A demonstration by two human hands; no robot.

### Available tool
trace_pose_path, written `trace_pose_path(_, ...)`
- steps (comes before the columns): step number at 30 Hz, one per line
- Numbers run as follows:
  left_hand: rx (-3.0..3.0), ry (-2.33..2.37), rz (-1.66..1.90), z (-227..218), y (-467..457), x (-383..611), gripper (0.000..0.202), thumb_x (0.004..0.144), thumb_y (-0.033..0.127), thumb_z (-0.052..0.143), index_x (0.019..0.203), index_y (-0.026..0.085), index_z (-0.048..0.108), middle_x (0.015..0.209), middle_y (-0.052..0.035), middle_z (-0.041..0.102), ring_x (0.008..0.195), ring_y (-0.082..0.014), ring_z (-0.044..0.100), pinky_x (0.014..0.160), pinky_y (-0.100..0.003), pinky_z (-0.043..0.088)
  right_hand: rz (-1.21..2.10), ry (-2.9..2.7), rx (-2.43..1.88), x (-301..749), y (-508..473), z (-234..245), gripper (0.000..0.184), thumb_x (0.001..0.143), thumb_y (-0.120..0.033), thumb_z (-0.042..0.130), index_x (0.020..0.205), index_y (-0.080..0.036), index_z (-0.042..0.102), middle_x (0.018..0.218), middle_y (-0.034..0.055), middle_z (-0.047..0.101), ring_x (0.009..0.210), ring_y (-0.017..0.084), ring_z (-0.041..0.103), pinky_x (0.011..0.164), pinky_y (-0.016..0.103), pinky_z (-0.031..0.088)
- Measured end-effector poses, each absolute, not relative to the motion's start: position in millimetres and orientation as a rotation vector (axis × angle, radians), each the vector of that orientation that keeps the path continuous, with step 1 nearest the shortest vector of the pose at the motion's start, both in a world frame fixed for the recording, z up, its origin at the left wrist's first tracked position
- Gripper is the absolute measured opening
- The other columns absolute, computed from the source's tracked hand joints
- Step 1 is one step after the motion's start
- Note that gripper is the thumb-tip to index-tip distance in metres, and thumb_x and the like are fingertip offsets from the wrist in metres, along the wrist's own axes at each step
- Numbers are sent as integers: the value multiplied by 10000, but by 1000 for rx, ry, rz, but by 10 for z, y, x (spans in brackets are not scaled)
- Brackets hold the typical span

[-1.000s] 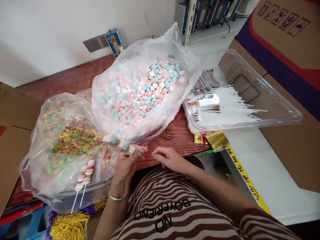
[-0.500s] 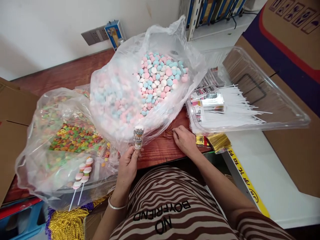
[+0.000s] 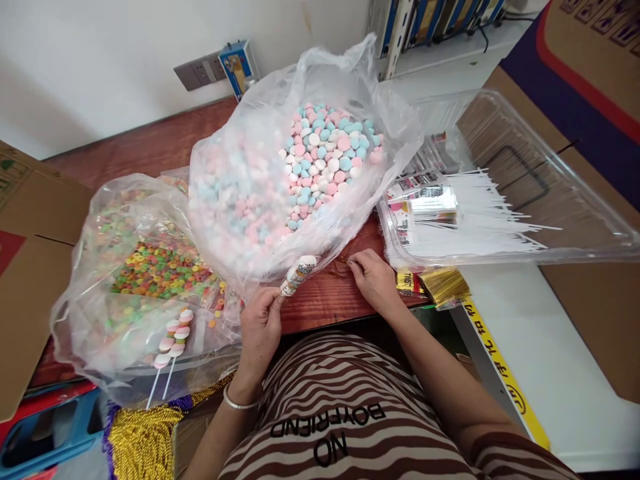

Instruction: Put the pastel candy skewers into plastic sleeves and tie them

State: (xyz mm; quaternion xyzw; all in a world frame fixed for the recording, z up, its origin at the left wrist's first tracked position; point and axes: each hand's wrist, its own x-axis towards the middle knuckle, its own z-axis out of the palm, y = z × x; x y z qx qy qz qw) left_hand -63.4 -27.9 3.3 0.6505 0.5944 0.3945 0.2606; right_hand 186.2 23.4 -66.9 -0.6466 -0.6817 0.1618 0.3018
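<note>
My left hand (image 3: 261, 327) is closed on the lower end of a wrapped candy skewer (image 3: 299, 274), which tilts up to the right. My right hand (image 3: 371, 279) rests on the red wooden table (image 3: 325, 300) with its fingers pinched at a thin gold twist tie (image 3: 342, 261). Just beyond both hands sits a big clear bag of pink, blue and white candies (image 3: 320, 157).
A second clear bag of colourful ring candies (image 3: 160, 270) lies at the left, with two finished candy skewers (image 3: 173, 340) on it. A clear tray (image 3: 575, 207) at the right holds white sticks (image 3: 480, 213) and printed wrappers (image 3: 420, 200). Gold ties (image 3: 440, 283) lie below it. Cardboard boxes flank both sides.
My right hand went from beside the left hand out to the table by the tray and pinched down there. My left hand raised the skewer upright, and it now tilts right.
</note>
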Motion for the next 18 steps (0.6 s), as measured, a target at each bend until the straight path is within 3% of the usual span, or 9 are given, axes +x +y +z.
trace_pose_path(6,2072,1699,1055,-61,-235,-574,241,955,140,530,975,206,760,848,-51,682,796,-187,631,745,-290,478,442,-1526,-1348,1724,-169,-355,142,1000,-254,537,919,-208,645,841,27,695,768,174,639,741,292,493)
trace_pose_path(12,2265,1688,1034,-141,-211,-345,271,988,132,485,1150,170,698,948,-96,718,874,-213,666,804,-315,499,922,-1452,-1194,1329,-335,-120,181,983,-305,573,843,-204,627,700,-20,619,573,119,532,554,242,434)
trace_pose_path(15,2291,1676,1073,-149,-235,-307,311,998,139,477,1259,171,644,969,-98,726,891,-213,677,820,-313,501,1044,-1384,-1205,1226,-287,-173,213,952,-328,590,783,-201,610,669,-22,603,563,119,520,542,239,426)
trace_pose_path(18,2363,1667,1053,-139,-262,-306,325,991,125,493,1270,179,652,879,-70,702,798,-195,649,746,-293,490,1073,-1344,-1224,1179,-269,-225,222,924,-337,605,749,-201,603,652,-18,604,565,121,521,555,243,432)
